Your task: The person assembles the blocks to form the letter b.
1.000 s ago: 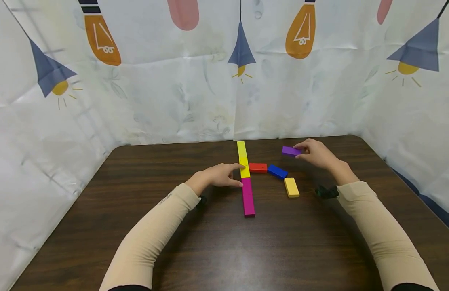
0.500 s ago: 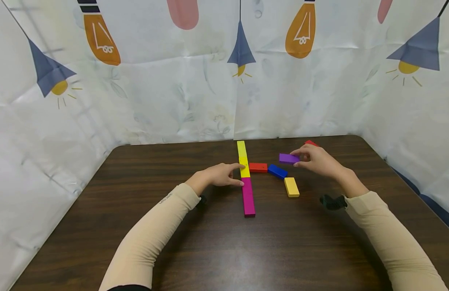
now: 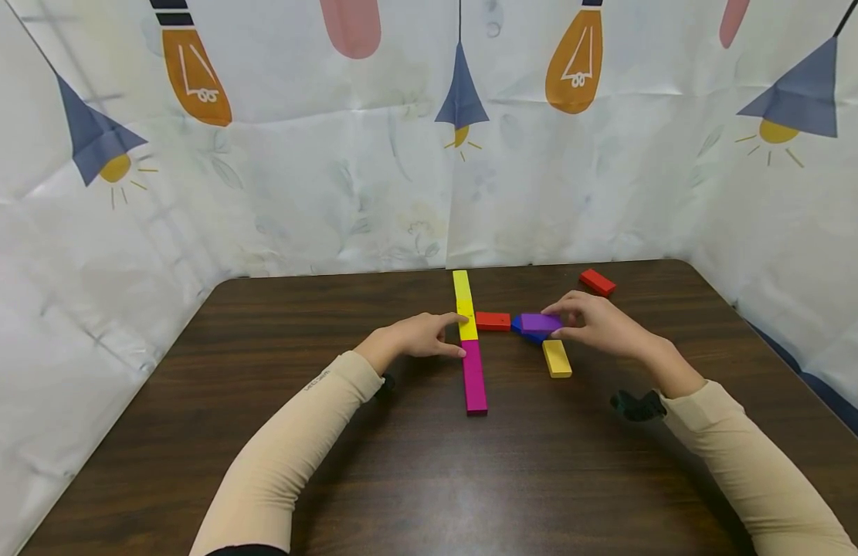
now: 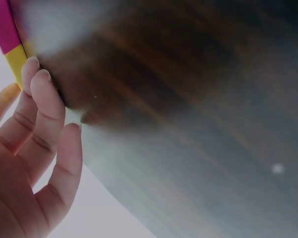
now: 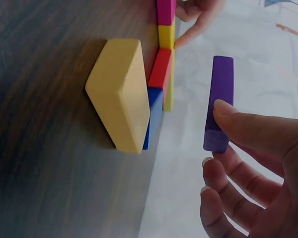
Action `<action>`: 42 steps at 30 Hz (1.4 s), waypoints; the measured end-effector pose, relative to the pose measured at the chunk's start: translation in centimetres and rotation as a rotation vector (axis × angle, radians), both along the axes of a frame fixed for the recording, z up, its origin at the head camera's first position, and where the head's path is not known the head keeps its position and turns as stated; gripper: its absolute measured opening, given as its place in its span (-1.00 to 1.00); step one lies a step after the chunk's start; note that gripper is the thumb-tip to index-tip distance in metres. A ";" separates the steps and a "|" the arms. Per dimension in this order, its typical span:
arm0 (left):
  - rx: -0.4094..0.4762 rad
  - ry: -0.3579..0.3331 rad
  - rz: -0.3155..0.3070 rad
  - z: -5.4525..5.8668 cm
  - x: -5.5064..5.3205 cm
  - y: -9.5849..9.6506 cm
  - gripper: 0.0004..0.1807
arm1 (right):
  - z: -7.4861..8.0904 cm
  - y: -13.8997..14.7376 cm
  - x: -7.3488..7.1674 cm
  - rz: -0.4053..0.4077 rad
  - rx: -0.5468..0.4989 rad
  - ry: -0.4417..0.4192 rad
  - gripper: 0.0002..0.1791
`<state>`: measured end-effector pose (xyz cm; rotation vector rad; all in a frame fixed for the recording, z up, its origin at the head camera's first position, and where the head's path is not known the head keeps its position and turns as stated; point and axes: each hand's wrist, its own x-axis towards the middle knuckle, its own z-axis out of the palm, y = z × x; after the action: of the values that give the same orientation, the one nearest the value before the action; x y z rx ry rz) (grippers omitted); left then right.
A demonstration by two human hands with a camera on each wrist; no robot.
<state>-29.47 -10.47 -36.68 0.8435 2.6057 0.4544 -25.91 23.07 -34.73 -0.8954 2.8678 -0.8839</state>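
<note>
A purple block (image 3: 540, 323) is pinched between the thumb and fingers of my right hand (image 3: 602, 323). The right wrist view shows this purple block (image 5: 221, 84) held up off the table, and from the head it overlaps part of the blue block (image 3: 517, 326). My left hand (image 3: 418, 335) touches a straight row of yellow blocks (image 3: 462, 286) and magenta blocks (image 3: 474, 378), index finger on the yellow and thumb by the magenta. From the row's right side run a red block (image 3: 493, 321), the blue one and a pale yellow block (image 3: 557, 359) in a curve.
Another red block (image 3: 598, 282) lies near the far right edge of the dark wooden table (image 3: 262, 386). Behind the table hangs a pale printed curtain (image 3: 296, 177), which also covers both sides.
My right hand has brought the purple block toward me and slightly left, from the back of the table to above the blue block. The far red block has come into view. My left hand stays put.
</note>
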 end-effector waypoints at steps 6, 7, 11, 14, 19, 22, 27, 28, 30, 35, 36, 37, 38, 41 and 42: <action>-0.001 -0.002 -0.001 0.0 0.0 0.0 -0.22 | -0.4 -0.3 0.5 0.040 -0.017 -0.020 -0.64; 0.000 -0.003 -0.001 0.0 0.0 0.0 -0.22 | -0.5 -0.4 0.6 0.046 -0.013 -0.021 -0.64; 0.006 -0.004 -0.001 0.0 0.0 0.0 -0.22 | -0.6 -0.4 0.9 0.066 -0.001 -0.028 -0.65; 0.005 -0.005 -0.002 0.0 -0.1 0.0 -0.22 | -0.7 -0.5 1.2 0.071 0.002 -0.044 -0.65; 0.006 -0.005 -0.002 0.1 0.0 0.0 -0.22 | -0.9 -0.5 1.3 0.110 -0.001 -0.045 -0.66; 0.007 -0.006 -0.003 0.2 0.0 0.0 -0.22 | -1.1 -0.4 1.4 0.152 -0.005 -0.035 -0.66; 0.007 -0.007 -0.007 0.2 0.0 0.0 -0.22 | -1.5 -0.3 1.4 0.178 0.002 -0.061 -0.65; 0.006 -0.006 -0.009 0.2 0.0 0.0 -0.22 | -1.5 -0.3 1.4 0.177 0.006 -0.067 -0.65; 0.005 -0.007 -0.009 0.2 0.0 0.0 -0.23 | -1.6 -0.3 1.5 0.178 0.017 -0.075 -0.65; 0.001 -0.011 -0.006 0.2 0.0 0.0 -0.23 | -1.6 -0.2 1.7 0.184 0.021 -0.091 -0.65; 0.001 -0.012 -0.005 0.2 0.0 0.0 -0.23 | -1.7 -0.2 1.7 0.187 0.021 -0.096 -0.65; 0.001 -0.013 -0.005 0.2 0.0 0.0 -0.23 | -1.7 -0.2 1.8 0.192 0.021 -0.102 -0.65; 0.001 -0.014 -0.004 0.2 0.1 0.0 -0.23 | -1.8 -0.2 1.9 0.198 0.021 -0.106 -0.65; 0.002 -0.015 -0.003 0.3 0.1 0.1 -0.23 | -1.9 -0.2 2.1 0.222 0.023 -0.119 -0.65; 0.002 -0.013 -0.004 0.3 0.1 0.0 -0.23 | -1.9 -0.2 2.2 0.229 0.025 -0.120 -0.65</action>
<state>-29.37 -10.43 -36.37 0.8434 2.5919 0.4602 -23.73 22.89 -36.61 -1.1004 2.6041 -0.8449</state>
